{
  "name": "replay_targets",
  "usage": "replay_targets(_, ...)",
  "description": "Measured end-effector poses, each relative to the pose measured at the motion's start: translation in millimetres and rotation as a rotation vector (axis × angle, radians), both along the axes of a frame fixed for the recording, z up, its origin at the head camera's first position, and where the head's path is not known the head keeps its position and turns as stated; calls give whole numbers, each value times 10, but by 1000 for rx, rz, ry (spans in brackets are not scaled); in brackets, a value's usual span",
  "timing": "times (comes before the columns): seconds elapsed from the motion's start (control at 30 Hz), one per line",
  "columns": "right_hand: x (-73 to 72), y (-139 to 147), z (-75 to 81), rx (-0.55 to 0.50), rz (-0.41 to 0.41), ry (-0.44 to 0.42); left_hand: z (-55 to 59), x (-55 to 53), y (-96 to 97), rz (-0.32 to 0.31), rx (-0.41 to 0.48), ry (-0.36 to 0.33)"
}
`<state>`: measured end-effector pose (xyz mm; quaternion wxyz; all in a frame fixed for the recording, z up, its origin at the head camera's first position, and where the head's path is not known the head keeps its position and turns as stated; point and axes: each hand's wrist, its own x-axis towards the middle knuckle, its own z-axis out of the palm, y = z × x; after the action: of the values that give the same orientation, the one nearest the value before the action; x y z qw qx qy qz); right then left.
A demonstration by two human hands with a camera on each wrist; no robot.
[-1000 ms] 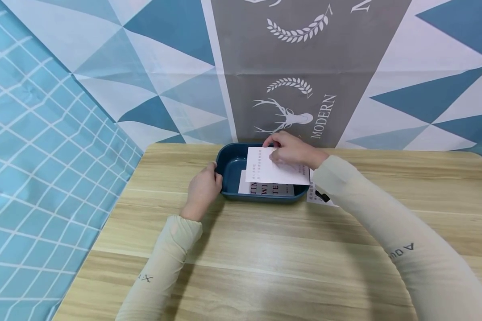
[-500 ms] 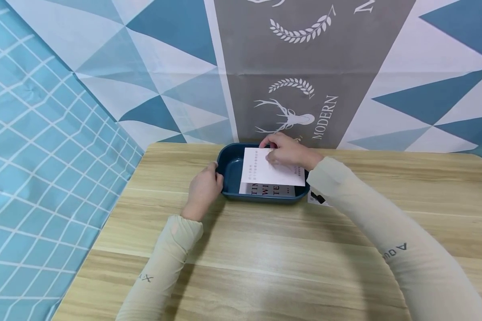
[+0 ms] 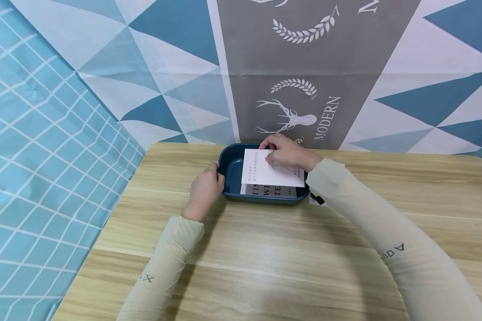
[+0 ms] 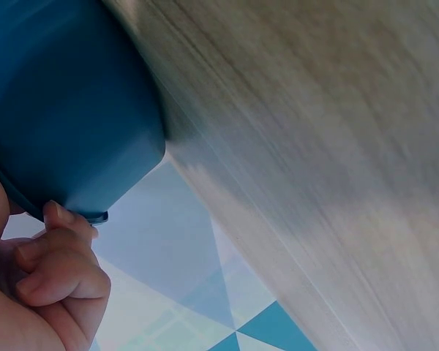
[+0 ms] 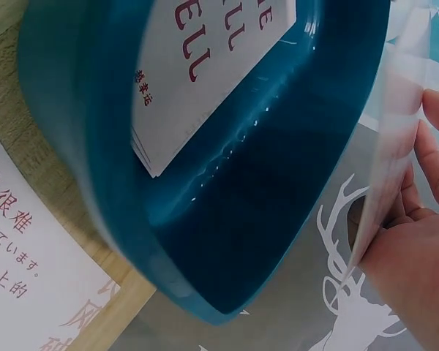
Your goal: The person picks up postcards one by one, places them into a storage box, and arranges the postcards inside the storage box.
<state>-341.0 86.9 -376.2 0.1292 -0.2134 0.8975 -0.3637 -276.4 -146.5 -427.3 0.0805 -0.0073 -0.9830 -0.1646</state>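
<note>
A dark blue rectangular basin (image 3: 232,173) stands at the table's back edge in the head view. My left hand (image 3: 205,189) grips its left rim; in the left wrist view, curled fingers (image 4: 66,270) meet that rim. Over the basin's right part, my right hand (image 3: 289,152) pinches a white printed card (image 3: 255,169) between thumb and fingers. That card appears nearly edge-on in the right wrist view. Beneath it, inside the basin, lies a small stack of cards (image 5: 205,80) with large dark red lettering, partly covered in the head view.
Another printed card (image 5: 29,248) lies on the wooden table (image 3: 257,249) just right of the basin, mostly hidden by my right forearm in the head view. A patterned wall covering (image 3: 301,58) rises directly behind the table, and a blue checked one (image 3: 36,169) stands at left.
My right hand has shifted slightly left with the card, farther over the basin and the stack. The left hand keeps its grip on the rim. The head view has drifted a little.
</note>
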Motion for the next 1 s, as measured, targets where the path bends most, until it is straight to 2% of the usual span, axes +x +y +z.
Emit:
replay_targets(0.2, -13, -34, -18, -15, 16, -9, -6, -1, -3, 3, -4, -6)
replay_targets(0.67, -1, -71, -53, 3, -17, -40, -4, 4, -3, -3, -3, 0)
replay_targets(1.0, -32, -97, -81, 9, -1, -39, -5, -5, -3, -4, -5, 5)
